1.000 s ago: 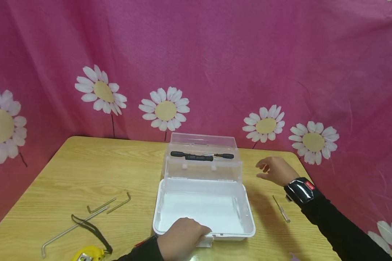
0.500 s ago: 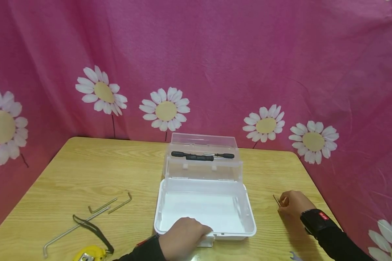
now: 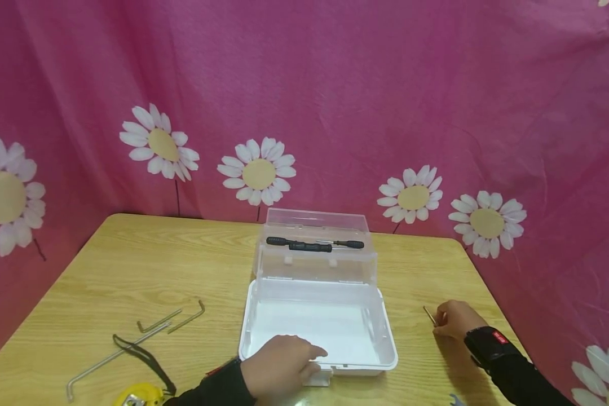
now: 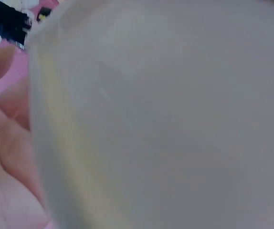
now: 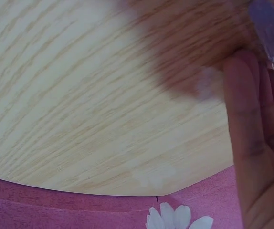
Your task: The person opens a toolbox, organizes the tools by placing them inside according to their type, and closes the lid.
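An open white toolbox [image 3: 330, 324] with a raised clear lid stands mid-table. At its front rim, my left hand [image 3: 279, 366] holds on, index finger pointing inward and thumb apart from it. In the left wrist view, fingers of the left hand [image 4: 13, 157] pass behind the box wall [image 4: 165, 119]; their tips are hidden. To the right of the box, my right hand [image 3: 457, 320] pinches a small screwdriver [image 3: 428, 316] at the table; its thin shaft sticks out. The right wrist view shows its clear handle [image 5: 269, 36] at the fingers of the right hand [image 5: 251, 124].
Black-handled screwdrivers [image 3: 309, 246] lie in the lid's tray. On the left are L-shaped hex keys [image 3: 159, 320], a long bent rod [image 3: 96, 366] and a yellow tape measure [image 3: 142, 393] with a black strap. A bluish wrench end [image 3: 457, 399] shows at the front right. A flowered pink cloth hangs behind.
My right hand has come down from above the table's back right onto the screwdriver and grasped it. On the left, the index finger has lifted and parted from the thumb.
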Tool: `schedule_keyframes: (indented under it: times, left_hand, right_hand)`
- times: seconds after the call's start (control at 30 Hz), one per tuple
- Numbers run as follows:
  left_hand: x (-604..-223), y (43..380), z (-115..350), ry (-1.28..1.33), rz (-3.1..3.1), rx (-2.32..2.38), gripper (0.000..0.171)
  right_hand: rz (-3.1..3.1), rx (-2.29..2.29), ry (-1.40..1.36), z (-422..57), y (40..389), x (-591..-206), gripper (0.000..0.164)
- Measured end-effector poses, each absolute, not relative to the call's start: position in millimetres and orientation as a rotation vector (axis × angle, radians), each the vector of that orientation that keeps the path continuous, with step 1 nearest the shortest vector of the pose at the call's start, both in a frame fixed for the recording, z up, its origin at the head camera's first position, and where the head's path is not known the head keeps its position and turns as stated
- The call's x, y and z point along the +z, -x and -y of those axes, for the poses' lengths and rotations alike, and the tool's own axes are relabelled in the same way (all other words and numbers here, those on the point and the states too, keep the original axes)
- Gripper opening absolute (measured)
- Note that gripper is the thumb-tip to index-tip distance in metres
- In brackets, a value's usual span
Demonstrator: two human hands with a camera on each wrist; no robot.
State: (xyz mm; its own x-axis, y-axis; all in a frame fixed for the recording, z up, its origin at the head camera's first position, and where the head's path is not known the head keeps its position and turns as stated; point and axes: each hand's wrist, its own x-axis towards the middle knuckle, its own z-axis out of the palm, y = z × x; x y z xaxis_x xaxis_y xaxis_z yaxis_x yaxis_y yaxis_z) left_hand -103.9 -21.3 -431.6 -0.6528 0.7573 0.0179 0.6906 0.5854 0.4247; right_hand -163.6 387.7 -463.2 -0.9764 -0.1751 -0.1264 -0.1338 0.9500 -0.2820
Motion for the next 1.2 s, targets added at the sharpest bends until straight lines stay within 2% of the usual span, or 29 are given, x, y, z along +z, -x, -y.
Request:
schedule_keyframes:
  times: [0.23, 0.4, 0.73, 1.0, 1.2]
  left_hand:
    - [-414.1, 132.3, 49.5, -1.201, -2.933, 0.689, 0.026]
    - [-415.7, 155.3, 66.0, -1.064, -3.040, 0.626, 0.034]
    - [-420.5, 166.6, 67.5, -1.036, -3.063, 0.584, 0.019]
    - [-418.1, 163.8, 63.8, -0.968, -3.106, 0.509, 0.017]
    - [-419.1, 162.7, 63.7, -0.984, -3.141, 0.493, 0.016]
  right_hand:
    - [-2.932, -0.379, 0.215, -385.5, 166.1, -462.1, 0.018]
    - [-2.934, -0.359, 0.213, -385.6, 166.2, -460.1, 0.016]
    - [-3.002, -0.338, 0.246, -382.4, 175.7, -455.1, 0.010]
    - [-3.159, -0.326, 0.390, -363.5, 206.5, -401.2, 0.006]
    - [-3.271, -0.329, 0.463, -325.2, 238.1, -347.2, 0.005]
